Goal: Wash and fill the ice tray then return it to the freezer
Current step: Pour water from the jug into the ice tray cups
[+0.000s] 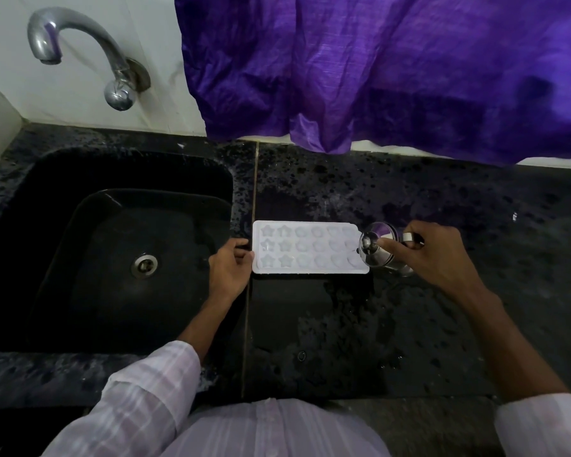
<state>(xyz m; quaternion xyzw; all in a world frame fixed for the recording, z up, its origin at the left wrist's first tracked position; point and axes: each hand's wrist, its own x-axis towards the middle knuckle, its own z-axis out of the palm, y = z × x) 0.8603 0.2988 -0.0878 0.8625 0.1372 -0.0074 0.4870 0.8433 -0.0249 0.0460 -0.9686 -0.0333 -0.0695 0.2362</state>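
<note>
On the wet counter (442, 324), at 3 o'clock from the sink (80, 179), a left hand (230, 267) pinches the ice tray (310, 249) by its 9 o'clock edge while the right hand (442, 255) grips a steel jug (378, 247) tipped over the 3 o'clock end. A steeper tilt could overflow the moulds.

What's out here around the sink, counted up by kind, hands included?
ice tray: 1
steel cup: 1
tap: 1
sink: 1
purple cloth: 1
hands: 2, the left hand holding the tray's edge and the right hand holding the tilted cup
Total: 7
</note>
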